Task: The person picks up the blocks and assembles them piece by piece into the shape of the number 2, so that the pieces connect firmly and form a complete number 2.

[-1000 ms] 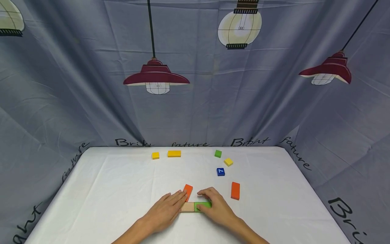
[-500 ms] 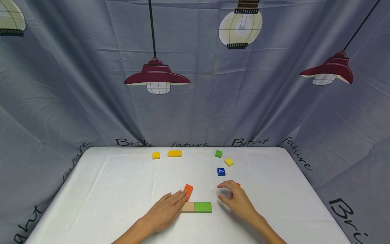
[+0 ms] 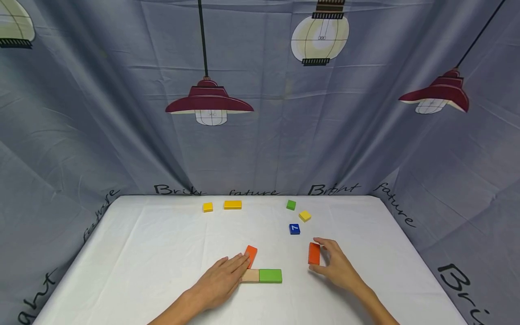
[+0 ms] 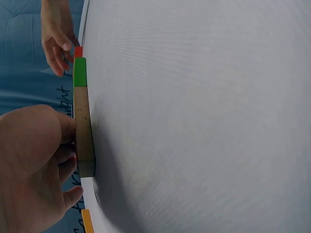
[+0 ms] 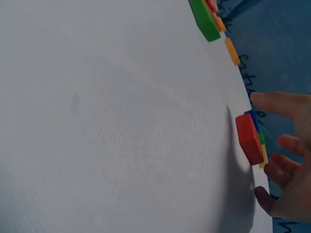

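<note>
My left hand (image 3: 219,282) lies with straight fingers over the left part of a plain wooden block (image 3: 250,276), its fingertips at a tilted orange block (image 3: 252,255). A green block (image 3: 270,276) sits end to end with the wooden one. To the right, my right hand (image 3: 339,266) spreads its thumb and fingers about a second orange block (image 3: 314,253), thumb by the near end, forefinger by the far end. In the right wrist view a gap shows between the fingers and this orange block (image 5: 249,140). The left hand covers part of the wooden block in the head view.
Farther back lie a blue block marked 7 (image 3: 294,229), a yellow block (image 3: 304,216), a small green block (image 3: 291,205), a long yellow block (image 3: 233,205) and a small yellow block (image 3: 207,207). A grey curtain (image 3: 260,149) hangs behind the white table (image 3: 162,243).
My right hand has left the green block and moved right to the far orange block, its fingers now about it. The left hand has stayed put.
</note>
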A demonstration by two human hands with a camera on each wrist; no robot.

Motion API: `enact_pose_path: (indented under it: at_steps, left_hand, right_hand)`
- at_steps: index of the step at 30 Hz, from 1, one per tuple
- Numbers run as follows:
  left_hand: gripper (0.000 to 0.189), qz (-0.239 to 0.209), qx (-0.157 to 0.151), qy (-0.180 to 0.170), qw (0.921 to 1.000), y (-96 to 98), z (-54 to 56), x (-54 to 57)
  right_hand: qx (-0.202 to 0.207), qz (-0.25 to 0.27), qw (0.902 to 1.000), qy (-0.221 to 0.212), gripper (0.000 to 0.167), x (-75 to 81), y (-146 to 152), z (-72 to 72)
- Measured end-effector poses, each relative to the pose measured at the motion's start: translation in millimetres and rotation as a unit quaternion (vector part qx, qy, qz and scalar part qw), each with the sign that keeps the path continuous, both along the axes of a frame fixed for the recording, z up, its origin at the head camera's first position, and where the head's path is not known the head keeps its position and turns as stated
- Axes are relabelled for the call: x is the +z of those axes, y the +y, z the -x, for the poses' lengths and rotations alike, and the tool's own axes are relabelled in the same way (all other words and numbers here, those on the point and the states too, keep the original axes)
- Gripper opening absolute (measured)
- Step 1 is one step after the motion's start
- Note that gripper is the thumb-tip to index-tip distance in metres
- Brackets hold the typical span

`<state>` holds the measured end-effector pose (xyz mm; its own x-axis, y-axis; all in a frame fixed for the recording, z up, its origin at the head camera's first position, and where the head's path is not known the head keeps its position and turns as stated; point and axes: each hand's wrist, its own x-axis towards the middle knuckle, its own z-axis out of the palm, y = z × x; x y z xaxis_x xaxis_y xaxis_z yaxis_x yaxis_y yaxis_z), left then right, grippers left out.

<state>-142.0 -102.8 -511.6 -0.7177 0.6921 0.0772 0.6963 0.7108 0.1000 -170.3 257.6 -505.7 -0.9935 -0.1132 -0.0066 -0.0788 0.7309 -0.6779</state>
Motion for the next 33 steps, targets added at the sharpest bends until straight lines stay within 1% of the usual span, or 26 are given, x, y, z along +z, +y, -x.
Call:
enact_pose_path:
  at_steps: [3,6,11,21,26,33]
  left_hand:
    - [0.047,0.001,-0.001,-0.001,1.0000,0.0,-0.2,0.6]
    - [0.047,0.002,-0.002,0.000,1.0000,0.3,-0.1,1.0]
    - [0.047,0.003,-0.003,0.007,1.0000,0.7,0.3,1.0]
    - [0.047,0.006,-0.005,0.008,0.9999,0.0,0.0,-0.4]
    - [0.047,0.007,-0.005,0.004,1.0000,0.0,-0.4,0.2]
    - [0.047,0.009,-0.006,0.012,0.9999,-0.3,1.0,0.7]
  right_hand:
    - [0.003,0.000,0.9998,-0.021,0.083,-4.3,6,0.7]
    - [0.008,0.000,0.9994,-0.034,0.086,-8.7,10,2.2]
    - [0.006,0.001,0.9988,-0.049,0.085,-13.0,15,5.1]
    - [0.008,0.006,0.9993,-0.037,0.070,-12.4,16,8.6]
    - [0.010,-0.002,0.9994,-0.034,0.068,-12.2,16,10.1]
    - [0.004,-0.011,0.9995,-0.029,0.066,-11.1,15,11.5]
